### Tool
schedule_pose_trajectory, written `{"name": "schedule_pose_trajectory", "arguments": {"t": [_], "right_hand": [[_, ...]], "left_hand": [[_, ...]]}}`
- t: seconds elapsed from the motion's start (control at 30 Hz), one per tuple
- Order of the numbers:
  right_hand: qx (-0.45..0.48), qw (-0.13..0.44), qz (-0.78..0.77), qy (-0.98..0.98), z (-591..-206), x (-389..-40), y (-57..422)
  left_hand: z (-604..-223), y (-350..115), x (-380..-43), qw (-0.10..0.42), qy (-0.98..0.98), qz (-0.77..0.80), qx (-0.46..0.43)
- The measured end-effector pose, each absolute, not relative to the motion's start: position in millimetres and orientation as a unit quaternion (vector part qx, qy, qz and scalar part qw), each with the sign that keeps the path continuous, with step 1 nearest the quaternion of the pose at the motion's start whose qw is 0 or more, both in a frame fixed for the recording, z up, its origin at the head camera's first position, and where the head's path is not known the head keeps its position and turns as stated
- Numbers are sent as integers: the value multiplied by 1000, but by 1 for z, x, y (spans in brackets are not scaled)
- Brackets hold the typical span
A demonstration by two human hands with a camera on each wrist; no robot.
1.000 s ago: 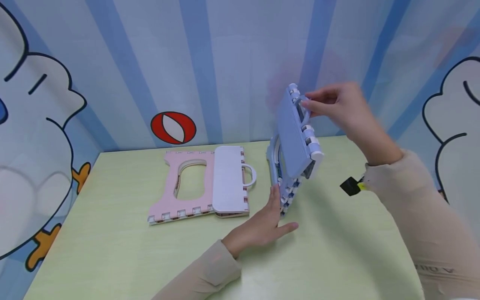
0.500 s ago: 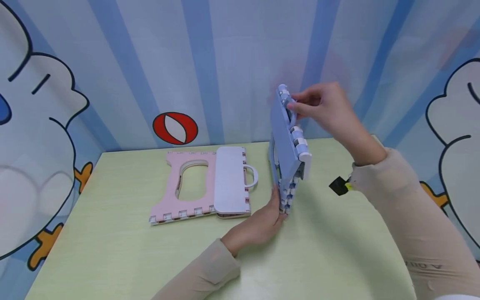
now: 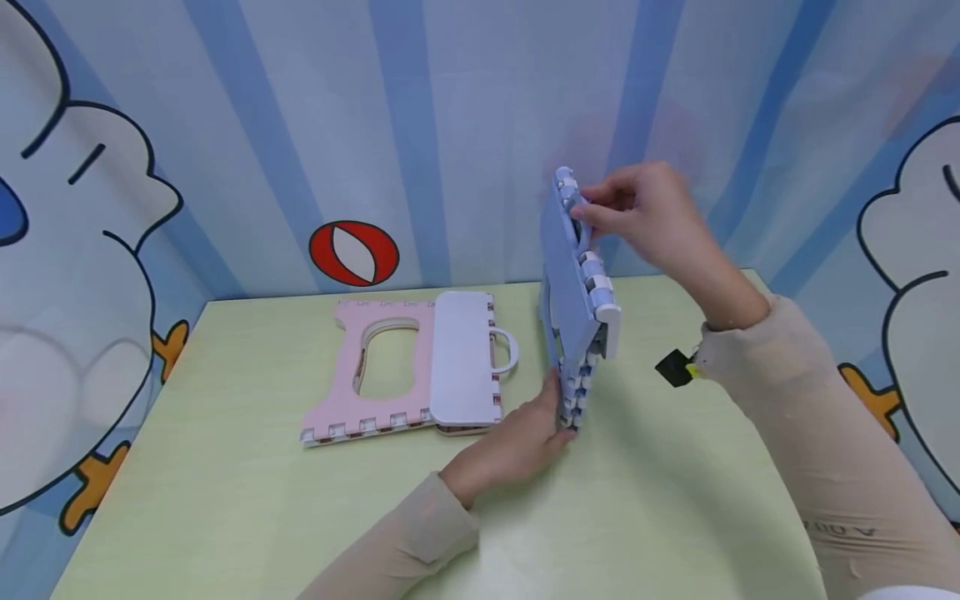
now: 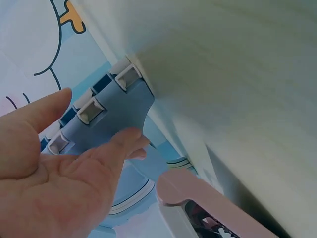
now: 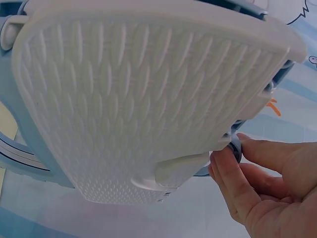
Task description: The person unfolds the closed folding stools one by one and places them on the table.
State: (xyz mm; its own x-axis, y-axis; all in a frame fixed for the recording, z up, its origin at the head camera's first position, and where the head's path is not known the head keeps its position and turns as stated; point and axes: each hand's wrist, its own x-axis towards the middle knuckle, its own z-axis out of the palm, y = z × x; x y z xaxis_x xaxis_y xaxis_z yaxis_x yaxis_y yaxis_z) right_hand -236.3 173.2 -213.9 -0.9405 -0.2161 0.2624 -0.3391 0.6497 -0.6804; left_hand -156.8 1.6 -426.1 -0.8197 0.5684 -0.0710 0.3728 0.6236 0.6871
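A blue and white folding stool (image 3: 570,283) stands folded on its edge at the right of the table. My right hand (image 3: 660,208) pinches the loop handle on its upper side; the right wrist view shows thumb and fingers of this hand (image 5: 267,173) closed on the handle (image 5: 236,148). Low on the stool, my left hand (image 3: 517,437) holds the near end. The left wrist view has that hand (image 4: 74,183) with its thumb on one side of the hinged blue panels (image 4: 106,109) and its fingers on the other.
A pink and white folding stool (image 3: 382,407) lies flat and folded on the table (image 3: 247,500), left of the blue one, its handle pointing right. A striped cloth with cartoon figures (image 3: 480,142) hangs behind the table.
The blue stool's top has swung left and more upright with my right hand. My left thumb, sticking out to the right before, now lies against the stool's near end.
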Motion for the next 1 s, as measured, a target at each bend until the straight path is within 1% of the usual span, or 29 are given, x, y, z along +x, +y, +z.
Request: {"name": "schedule_pose_trajectory", "arguments": {"t": [0.1,0.37,0.47,0.7,0.9,1.0], "right_hand": [[153,82,394,-902,-215,-237,174],[152,79,433,-885,-217,-237,179],[152,86,439,-881,-219,-237,179],[166,113,443,-874,-225,-237,182],[147,136,500,-843,-236,-235,193],[140,159,544,-812,-245,-236,202]], "left_hand": [[-424,3,-158,128,893,349,254],[-423,9,-164,66,887,393,233],[-423,10,-166,50,881,413,226],[-423,9,-170,81,837,502,204],[-422,6,-172,107,808,541,205],[-422,6,-172,109,807,541,211]]}}
